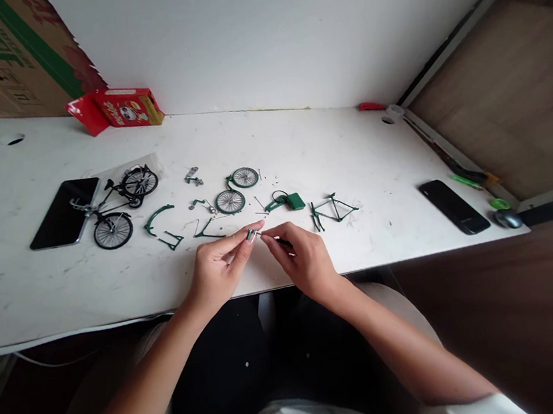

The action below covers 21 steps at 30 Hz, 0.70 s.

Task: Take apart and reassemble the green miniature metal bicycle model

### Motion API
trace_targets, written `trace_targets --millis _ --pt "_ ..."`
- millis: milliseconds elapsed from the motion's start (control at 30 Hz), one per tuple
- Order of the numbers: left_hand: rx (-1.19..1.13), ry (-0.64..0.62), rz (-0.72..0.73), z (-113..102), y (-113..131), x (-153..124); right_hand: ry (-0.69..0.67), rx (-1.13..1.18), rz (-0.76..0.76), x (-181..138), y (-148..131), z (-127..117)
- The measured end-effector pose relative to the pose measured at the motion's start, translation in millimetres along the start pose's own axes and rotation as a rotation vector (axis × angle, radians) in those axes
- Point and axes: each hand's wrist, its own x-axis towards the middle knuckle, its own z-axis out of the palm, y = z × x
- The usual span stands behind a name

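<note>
My left hand (220,264) pinches a small green and silver model bicycle part (251,235) between thumb and fingers, near the table's front edge. My right hand (305,254) grips a thin tool with a dark handle (285,242), perhaps a small screwdriver, whose tip meets the part. Beyond the hands lie two spoked wheels (230,201), a green bicycle frame (336,208), a green box-like piece (296,201), a curved green mudguard (158,216) and several tiny silver parts (193,175).
An assembled black model bicycle (119,203) rests partly over a phone (66,212) at left. A red box (128,107) stands by the wall. To the right are a black phone (454,206), a dark rounded object (508,219) and a green tape-like ring (499,204).
</note>
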Motion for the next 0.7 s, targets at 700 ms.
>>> trace_targets --millis 700 --pt "-0.148 0.045 -0.051 6.8 6.4 -1.5 -0.197 0.870 0.615 2.3 -28.6 -8.3"
